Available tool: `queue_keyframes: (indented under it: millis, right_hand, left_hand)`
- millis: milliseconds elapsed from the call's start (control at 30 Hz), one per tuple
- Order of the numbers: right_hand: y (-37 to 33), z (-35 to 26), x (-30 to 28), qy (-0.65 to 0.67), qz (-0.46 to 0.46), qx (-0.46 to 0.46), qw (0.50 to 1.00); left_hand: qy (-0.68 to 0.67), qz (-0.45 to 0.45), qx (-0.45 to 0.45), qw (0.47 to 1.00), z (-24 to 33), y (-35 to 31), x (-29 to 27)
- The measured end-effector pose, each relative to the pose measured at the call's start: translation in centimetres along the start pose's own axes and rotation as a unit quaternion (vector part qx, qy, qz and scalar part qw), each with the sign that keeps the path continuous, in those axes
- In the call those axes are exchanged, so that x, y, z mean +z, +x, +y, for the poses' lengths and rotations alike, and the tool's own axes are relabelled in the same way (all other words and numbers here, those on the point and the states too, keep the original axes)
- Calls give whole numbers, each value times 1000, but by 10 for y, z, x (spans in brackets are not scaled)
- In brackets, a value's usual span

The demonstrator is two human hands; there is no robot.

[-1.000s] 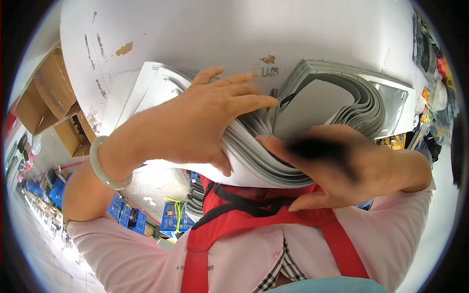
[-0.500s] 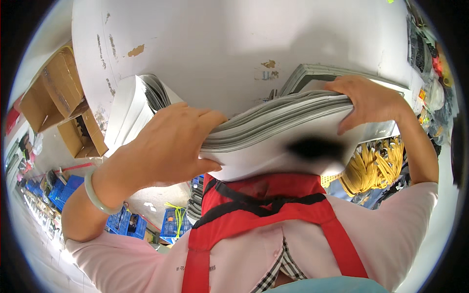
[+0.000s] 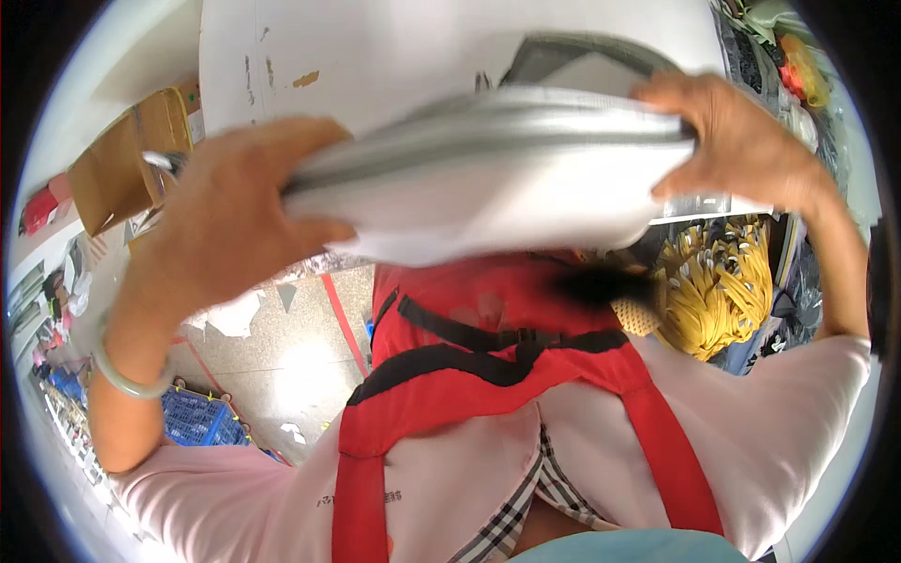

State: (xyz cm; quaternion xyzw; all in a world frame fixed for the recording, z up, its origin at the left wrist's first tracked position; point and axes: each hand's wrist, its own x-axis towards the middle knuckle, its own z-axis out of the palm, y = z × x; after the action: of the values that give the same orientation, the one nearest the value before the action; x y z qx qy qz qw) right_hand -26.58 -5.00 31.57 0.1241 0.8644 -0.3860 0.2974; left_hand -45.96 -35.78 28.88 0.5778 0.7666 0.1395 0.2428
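A thick stack of white sheets with grey edges [image 3: 497, 178] is held up in front of my red apron, blurred by motion. My left hand [image 3: 235, 197] is closed on its left end, thumb below and fingers over the top. At the other end my right hand [image 3: 723, 141] grips it the same way, with the thumb on the near face. What the sheets are made of I cannot tell. Behind the held stack, a grey-edged pile of sheets [image 3: 591, 70] lies on the white tabletop [image 3: 404, 47], partly hidden.
Yellow straps [image 3: 718, 296] hang in a thick bundle below my right forearm. A cardboard box [image 3: 131, 164] stands at the far left. On the floor [image 3: 291, 342] at lower left is a blue crate [image 3: 202, 418]. Plastic bags [image 3: 802, 70] crowd the far right.
The stack has shifted left and farther up in the view, with both hands still on it. My left hand has moved left. The view has shifted, showing more floor at the left.
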Motion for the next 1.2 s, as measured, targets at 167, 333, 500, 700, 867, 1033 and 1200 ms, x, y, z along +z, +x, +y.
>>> queue_keyframes:
  millis: [167, 333, 500, 700, 867, 1033, 1200]
  right_hand:
    - [-2, -60, -39, -158, -92, 187, 965]
    - [6, 36, 42, -369, 240, -241, 865]
    - [13, 114, 138, -403, 250, -334, 815]
    - [9, 169, 247, -451, 142, -332, 816]
    - [19, 208, 299, -460, 216, -280, 815]
    - [14, 220, 315, -282, 224, -220, 907]
    - [14, 227, 317, -204, 217, -227, 927]
  left_hand:
    - [146, 126, -40, 980, 13, -12, -1]
    - [250, 213, 4, 945, 1, -35, 82]
    - [132, 184, -71, 971, 19, -54, 214]
    - [65, 200, -113, 971, 42, -68, 348]
    - [20, 133, -227, 965, 56, -59, 346]
    - [-363, 235, -177, 884, 74, 4, 315]
    - [-607, 289, -270, 690, 76, 87, 339]
